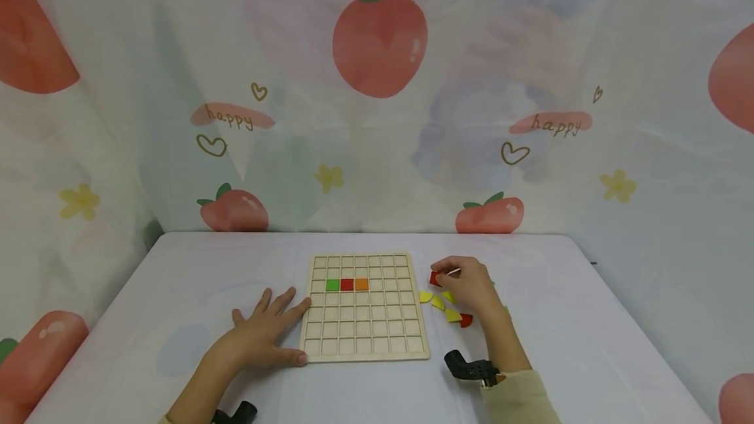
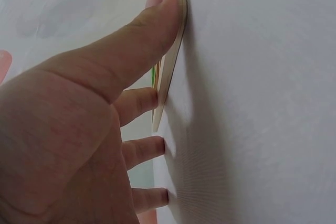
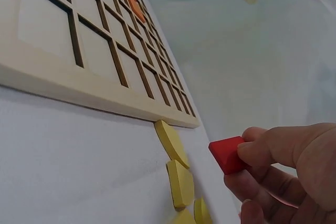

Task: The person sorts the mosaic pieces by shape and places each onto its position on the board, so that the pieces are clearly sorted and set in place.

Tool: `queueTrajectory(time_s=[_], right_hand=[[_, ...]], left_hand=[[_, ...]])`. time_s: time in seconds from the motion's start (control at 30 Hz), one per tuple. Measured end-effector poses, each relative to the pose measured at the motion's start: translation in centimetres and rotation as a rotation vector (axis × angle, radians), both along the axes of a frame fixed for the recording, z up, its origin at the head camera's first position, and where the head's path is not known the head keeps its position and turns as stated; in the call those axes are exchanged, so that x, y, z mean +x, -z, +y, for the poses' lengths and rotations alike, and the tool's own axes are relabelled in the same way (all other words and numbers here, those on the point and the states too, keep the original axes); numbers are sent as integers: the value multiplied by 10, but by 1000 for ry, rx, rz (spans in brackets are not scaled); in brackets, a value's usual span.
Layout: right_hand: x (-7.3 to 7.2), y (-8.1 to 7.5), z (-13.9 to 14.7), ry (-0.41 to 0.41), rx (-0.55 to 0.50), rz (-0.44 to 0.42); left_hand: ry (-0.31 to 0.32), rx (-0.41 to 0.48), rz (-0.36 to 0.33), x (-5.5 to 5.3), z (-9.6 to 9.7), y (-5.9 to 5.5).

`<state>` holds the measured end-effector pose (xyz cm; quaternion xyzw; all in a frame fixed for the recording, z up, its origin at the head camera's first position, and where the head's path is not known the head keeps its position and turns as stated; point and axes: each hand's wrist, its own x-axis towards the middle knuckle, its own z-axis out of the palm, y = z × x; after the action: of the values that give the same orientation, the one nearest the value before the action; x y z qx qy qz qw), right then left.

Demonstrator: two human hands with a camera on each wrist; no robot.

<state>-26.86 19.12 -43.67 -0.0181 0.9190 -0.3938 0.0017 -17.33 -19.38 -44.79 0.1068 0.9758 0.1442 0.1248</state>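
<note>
Right hand [image 1: 469,285] pinching red square tile [image 3: 224,156] between thumb and fingers, tile hovering just right of wooden grid board [image 1: 364,329], left hand [image 1: 259,334] spreading fingers, touching board's left edge, yellow pieces [image 1: 438,303] lying nearby

We are seeing a board [image 1: 365,358] of pale, matt, smooth-looking wood. We are finding the red tile [image 3: 224,153] and yellow tiles [image 3: 181,183] smooth and mostly matt, though we are not managing to tell wood from plastic there. The bench [image 1: 589,345] is showing matt cloth, the backdrop [image 1: 365,142] is looking like softly creased fabric, and the wrist mount [image 1: 462,367] is resembling smooth plastic.
</note>
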Motion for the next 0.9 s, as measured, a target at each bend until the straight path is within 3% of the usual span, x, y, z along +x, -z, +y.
queueTrajectory(time_s=[0.27,0.9], right_hand=[[-1,-4,-15,-30,-16,0],[-7,-10,-43,-94,-76,42]], left_hand=[[5,10,18,-1,-1,-1],[-21,-11,-10,-2,1,1]])
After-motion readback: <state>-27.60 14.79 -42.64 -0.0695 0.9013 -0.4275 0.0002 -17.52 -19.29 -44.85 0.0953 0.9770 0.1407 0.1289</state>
